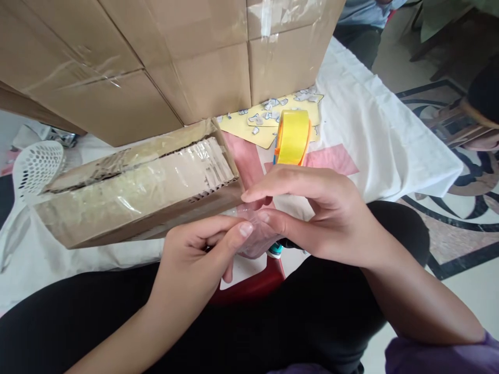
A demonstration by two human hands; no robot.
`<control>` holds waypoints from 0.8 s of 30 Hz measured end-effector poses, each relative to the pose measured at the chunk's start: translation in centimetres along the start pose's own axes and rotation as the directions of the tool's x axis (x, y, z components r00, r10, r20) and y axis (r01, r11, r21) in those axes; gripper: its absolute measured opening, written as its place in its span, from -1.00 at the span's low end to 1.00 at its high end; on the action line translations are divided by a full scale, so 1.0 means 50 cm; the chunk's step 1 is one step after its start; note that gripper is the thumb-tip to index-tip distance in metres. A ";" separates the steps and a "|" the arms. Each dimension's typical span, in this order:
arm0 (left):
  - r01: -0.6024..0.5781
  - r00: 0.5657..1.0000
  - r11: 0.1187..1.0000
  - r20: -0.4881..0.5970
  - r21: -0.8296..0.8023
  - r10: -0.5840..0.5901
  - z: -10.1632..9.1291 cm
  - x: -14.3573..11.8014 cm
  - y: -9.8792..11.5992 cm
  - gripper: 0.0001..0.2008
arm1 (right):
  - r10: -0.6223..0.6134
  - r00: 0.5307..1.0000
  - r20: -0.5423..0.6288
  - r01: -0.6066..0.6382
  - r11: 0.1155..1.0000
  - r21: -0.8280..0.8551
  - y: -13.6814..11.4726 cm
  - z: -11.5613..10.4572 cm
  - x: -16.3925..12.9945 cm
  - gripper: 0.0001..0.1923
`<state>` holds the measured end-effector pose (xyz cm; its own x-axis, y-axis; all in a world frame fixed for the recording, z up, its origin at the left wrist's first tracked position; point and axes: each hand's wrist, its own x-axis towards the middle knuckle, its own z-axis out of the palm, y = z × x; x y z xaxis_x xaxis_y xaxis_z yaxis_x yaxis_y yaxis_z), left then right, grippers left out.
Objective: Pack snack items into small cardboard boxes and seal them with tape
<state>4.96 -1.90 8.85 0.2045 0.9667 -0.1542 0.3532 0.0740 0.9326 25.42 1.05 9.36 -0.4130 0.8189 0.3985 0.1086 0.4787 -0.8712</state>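
Both hands meet over the lap around a thin, clear plastic bag (260, 236), crinkled and see-through. My left hand (200, 254) pinches its near-left edge between thumb and fingers. On the other side, my right hand (327, 213) has its thumb on the plastic, with the index finger stretched out above. The right hand's other fingers are mostly hidden behind. Just beyond the right hand stands a roll of yellow tape (294, 136) with an orange edge. Left of the hands lies a long, narrow cardboard box (136, 192) covered in clear tape.
Stacked brown cartons (210, 78) rise at the back. Yellow sheets (265, 132) with small grey-white scraps lie before them on a white cloth (362, 114). A white perforated slipper-like piece (37, 166) is at far left. Another person (362, 21) sits at upper right.
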 end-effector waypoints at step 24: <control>-0.011 0.999 0.990 0.050 -0.141 0.018 -0.010 -0.004 0.023 -0.68 | -0.110 0.993 -0.044 0.109 0.994 -0.026 0.010 0.029 0.012 -0.83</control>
<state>4.84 -1.88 10.11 0.2562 0.9544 -0.1532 0.2185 0.0972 0.9710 23.91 1.31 8.72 -0.3826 0.7743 0.5041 0.0869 0.5733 -0.8147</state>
